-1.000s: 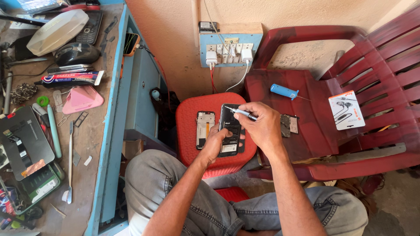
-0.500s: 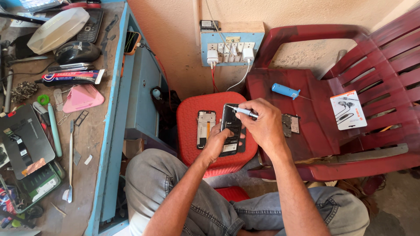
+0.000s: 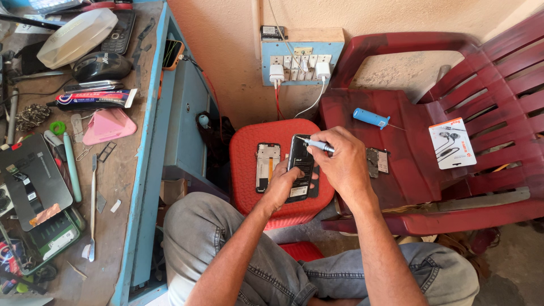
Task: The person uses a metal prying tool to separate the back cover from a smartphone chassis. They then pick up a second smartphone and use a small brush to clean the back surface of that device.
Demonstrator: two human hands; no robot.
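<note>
A dark opened phone (image 3: 299, 165) lies on a red plastic stool (image 3: 249, 153) in front of my knees. My left hand (image 3: 281, 184) presses down on the phone's lower end and steadies it. My right hand (image 3: 341, 164) grips a small silver-blue screwdriver (image 3: 315, 144), its tip touching the phone's upper edge. A second phone frame (image 3: 267, 166) with an orange strip lies to the left on the same stool.
A dark red plastic chair (image 3: 430, 187) to the right holds a blue-handled screwdriver (image 3: 369, 118), a small metal part (image 3: 377, 160) and a white earphone packet (image 3: 451, 143). A blue socket board (image 3: 300, 62) with chargers hangs on the wall. The bench (image 3: 122, 187) at left carries several tools and phones.
My right hand has shifted slightly and the screwdriver tip stays at the phone's top edge. My left hand keeps its hold on the phone.
</note>
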